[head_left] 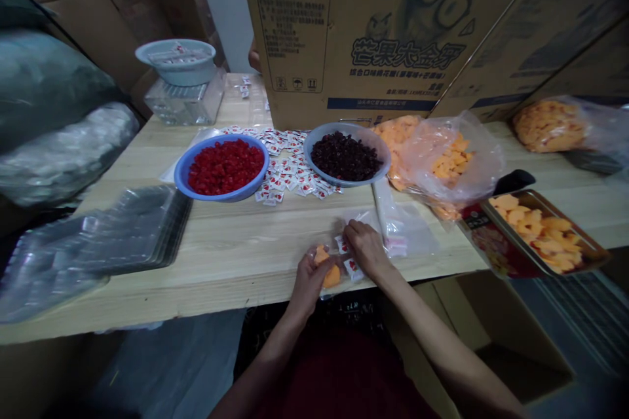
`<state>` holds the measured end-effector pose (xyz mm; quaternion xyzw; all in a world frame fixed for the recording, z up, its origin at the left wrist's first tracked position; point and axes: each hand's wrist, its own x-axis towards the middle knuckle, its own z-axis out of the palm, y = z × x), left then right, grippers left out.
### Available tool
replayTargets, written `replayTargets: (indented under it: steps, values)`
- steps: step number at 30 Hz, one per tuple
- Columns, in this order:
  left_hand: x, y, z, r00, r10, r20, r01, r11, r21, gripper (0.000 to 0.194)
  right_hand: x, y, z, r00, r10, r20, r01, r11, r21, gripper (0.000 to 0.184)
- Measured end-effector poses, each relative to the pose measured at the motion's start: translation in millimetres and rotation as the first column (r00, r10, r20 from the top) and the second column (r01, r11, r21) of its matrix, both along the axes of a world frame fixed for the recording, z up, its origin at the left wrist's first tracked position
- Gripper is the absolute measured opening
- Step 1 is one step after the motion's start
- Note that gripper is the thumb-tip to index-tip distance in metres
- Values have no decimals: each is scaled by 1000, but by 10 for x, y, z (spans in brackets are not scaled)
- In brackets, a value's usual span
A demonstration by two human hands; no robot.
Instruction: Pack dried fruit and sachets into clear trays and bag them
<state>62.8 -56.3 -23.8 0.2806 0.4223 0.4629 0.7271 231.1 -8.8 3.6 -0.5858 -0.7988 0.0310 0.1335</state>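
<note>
On the front edge of the wooden table [236,262], my left hand [308,281] grips a small clear plastic bag [330,275] holding orange dried mango pieces [330,268]. My right hand [364,249] pinches the top of that bag from the right. Small white sachets [352,269] with red print lie beside the mango, apparently inside the bag. Just right of my right hand, a flat clear plastic bag [407,232] lies on the table. A blue bowl of red diced fruit [225,167] and a grey bowl of dark dried berries [344,154] stand farther ahead.
Many loose sachets [289,167] lie around the bowls. Stacked clear plastic trays [113,229] sit at the left. At the right are bags of orange pieces [442,163] and a metal tray of them [540,232]. Cardboard boxes [363,26] wall the back.
</note>
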Motion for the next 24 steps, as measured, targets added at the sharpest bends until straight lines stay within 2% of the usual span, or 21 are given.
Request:
replayTargets:
  steps: [3,5,7,10,13,16,19,21,23,24]
  values:
    - [55,-36,-24,1000,-13,28,13,1000,-17,34,64,-201,-90,989,-150,4,150,988,47,10]
    - [66,-44,-38,999,22,31,-20,999,-43,35,157,-360,-151,966,-257,-16,258,963,76,7]
    - [71,-38,-47,998,52,38,-49,997,-58,38,259,-507,-205,950,-312,-27,313,945,94,8]
    - [91,-17,-49,998,53,47,-50,997,-59,41,376,-641,-253,944,-320,-85,327,940,101,13]
    - [117,5,-40,998,57,36,-55,997,-53,41,429,-675,-247,929,-274,-249,299,952,70,14]
    - [117,16,-22,996,83,24,-82,996,-41,40,441,-698,-195,875,-243,-418,259,966,-19,12]
    - [80,16,-4,996,87,25,-85,995,-53,38,459,-739,-133,806,-268,-528,241,963,-120,9]
    - [50,15,6,996,86,25,-83,993,-88,38,479,-748,-113,777,-295,-556,277,953,-120,7]
    - [28,17,13,995,97,22,-94,989,-113,38,487,-722,-121,788,-303,-536,318,946,-67,3]
    - [23,20,16,995,99,22,-96,989,-115,38,480,-694,-136,806,-303,-508,333,942,-33,9]
